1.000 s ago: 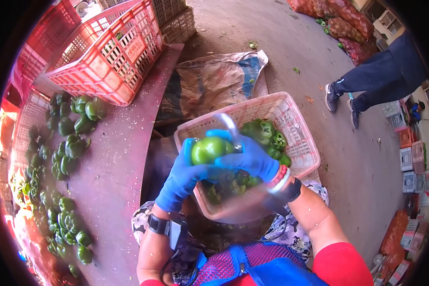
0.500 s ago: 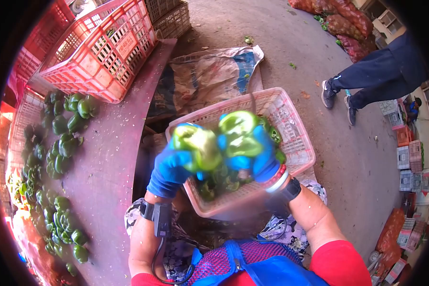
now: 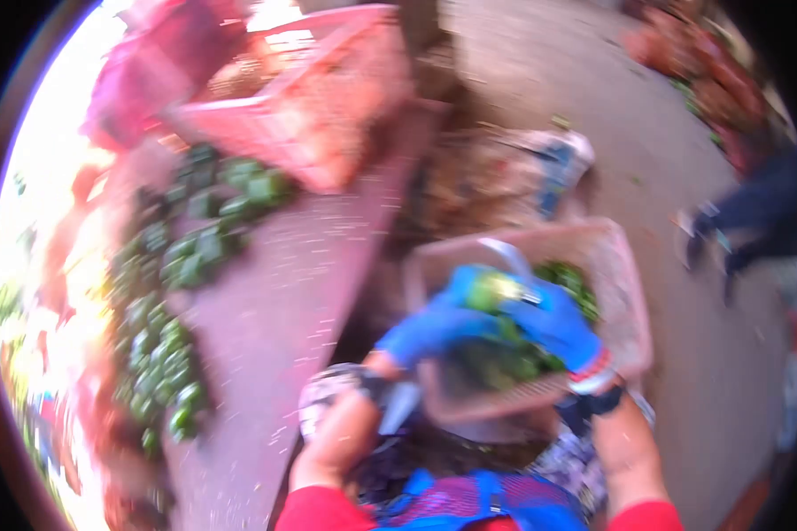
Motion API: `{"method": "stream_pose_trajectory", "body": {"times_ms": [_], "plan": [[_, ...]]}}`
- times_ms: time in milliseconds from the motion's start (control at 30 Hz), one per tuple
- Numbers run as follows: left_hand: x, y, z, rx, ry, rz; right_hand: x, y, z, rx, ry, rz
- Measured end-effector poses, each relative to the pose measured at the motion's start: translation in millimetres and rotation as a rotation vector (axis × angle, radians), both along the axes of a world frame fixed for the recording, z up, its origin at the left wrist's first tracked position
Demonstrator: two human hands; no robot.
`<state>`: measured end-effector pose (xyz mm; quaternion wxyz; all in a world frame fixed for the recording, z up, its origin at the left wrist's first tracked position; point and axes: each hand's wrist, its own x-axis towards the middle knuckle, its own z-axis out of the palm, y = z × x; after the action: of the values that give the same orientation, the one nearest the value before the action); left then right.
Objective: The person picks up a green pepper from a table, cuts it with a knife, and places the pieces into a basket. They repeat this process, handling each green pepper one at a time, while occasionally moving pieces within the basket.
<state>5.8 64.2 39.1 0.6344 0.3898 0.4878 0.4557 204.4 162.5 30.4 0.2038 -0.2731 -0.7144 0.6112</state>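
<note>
My left hand point(image 3: 443, 320), in a blue glove, is closed around a green bell pepper point(image 3: 487, 290) over the pink crate point(image 3: 630, 310). Close against it on the right is my right hand point(image 3: 553, 323), also gloved in blue, its fingers curled inward by the pepper. A pale, blurred strip point(image 3: 507, 254) rises just above the two hands; I cannot tell what the right fingers grip. Below, green pepper pieces point(image 3: 496, 363) lie in the crate, smeared by motion.
On the left, a board point(image 3: 274, 327) carries many green peppers point(image 3: 164, 363). At its far end stands a larger pink crate point(image 3: 328, 97). A crumpled sack point(image 3: 487, 177) lies beyond the near crate. A person's dark-clothed legs point(image 3: 762, 221) are at right, below red mesh sacks point(image 3: 708, 71).
The two cut pepper halves, held up one in each hand, are no longer raised. My hands have come together lower over the crate. The view has swung left, blurring everything.
</note>
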Motion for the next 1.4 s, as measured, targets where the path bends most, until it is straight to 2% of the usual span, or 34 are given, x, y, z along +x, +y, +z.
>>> {"method": "stream_pose_trajectory", "body": {"times_ms": [33, 67, 100, 133, 167, 233, 300, 367, 400, 533, 600, 667, 700, 767, 800, 833, 867, 933, 1000, 1033, 1133, 1167, 1267, 1400], "plan": [[0, 1, -4, 0.087, -0.081, -0.033, -1, 0, -7, -0.175, -0.012, -0.019], [-3, 1, -23, 0.250, 0.098, -0.024, -3, 4, 1, -0.132, -0.182, 0.014], [-1, 2, -19, 0.169, -0.194, -0.100, -3, 7, -10, -0.126, -0.190, -0.014], [-1, -6, -4, 0.156, -0.040, 0.003, -8, 8, -18, -0.077, -0.062, 0.036], [0, -3, -23, 0.316, 0.110, 0.065, -13, 4, -8, -0.064, -0.079, 0.052], [-1, 0, -29, 0.364, 0.185, 0.124, -18, 2, -14, -0.031, -0.104, 0.015], [9, 5, -27, 0.145, 0.042, 0.155, -21, 1, -34, -0.004, -0.096, -0.067], [21, 18, -63, 0.154, -0.003, 0.301, -37, -11, -30, 0.039, -0.023, -0.124], [22, 19, -64, 0.151, -0.026, 0.376, -43, -16, -32, 0.053, 0.011, -0.151], [24, 23, -63, 0.135, 0.174, 0.546, -49, -16, -36, 0.438, -0.058, -0.226], [30, 26, -78, 0.180, -0.028, 0.672, -51, -17, -42, 0.648, -0.110, -0.278], [22, 22, -82, 0.162, 0.301, 0.665, -52, -7, -67, 0.718, -0.122, -0.350], [17, 16, -73, 0.162, 0.361, 0.648, -56, -9, -52, 0.743, -0.104, -0.417], [7, 8, -56, 0.163, 0.480, 0.616, -48, 13, -51, 0.049, 0.025, -0.569], [7, 6, -36, 0.090, 0.276, 0.561, -39, 18, -22, -0.321, -0.156, -0.588], [3, 3, -27, -0.023, 0.276, 0.412, -31, 17, -7, -0.411, -0.087, -0.537], [-5, 0, -58, 0.210, 0.776, 0.359, -26, 19, 1, -0.503, -0.001, -0.457], [-15, 6, -68, 0.413, 0.905, 0.409, -17, 29, -9, -0.661, 0.030, -0.269], [-20, 9, -49, 0.033, 0.015, 0.255, -15, 29, -5, -0.599, -0.067, -0.085], [-19, 10, -35, -0.024, -0.004, 0.192, -17, 26, -1, -0.570, -0.116, 0.018], [-12, 6, -31, 0.021, 0.076, 0.052, -24, 12, 9, -0.206, -0.093, 0.086], [-11, 5, -26, 0.013, 0.084, 0.020, -24, 11, 17, -0.152, -0.197, 0.082], [-7, 7, -32, -0.032, 0.054, 0.071, -24, 10, -10, 0.223, -0.211, 0.044], [-2, 9, -19, -0.025, 0.025, 0.087, -23, 13, -17, 0.442, -0.117, 0.067]]}}
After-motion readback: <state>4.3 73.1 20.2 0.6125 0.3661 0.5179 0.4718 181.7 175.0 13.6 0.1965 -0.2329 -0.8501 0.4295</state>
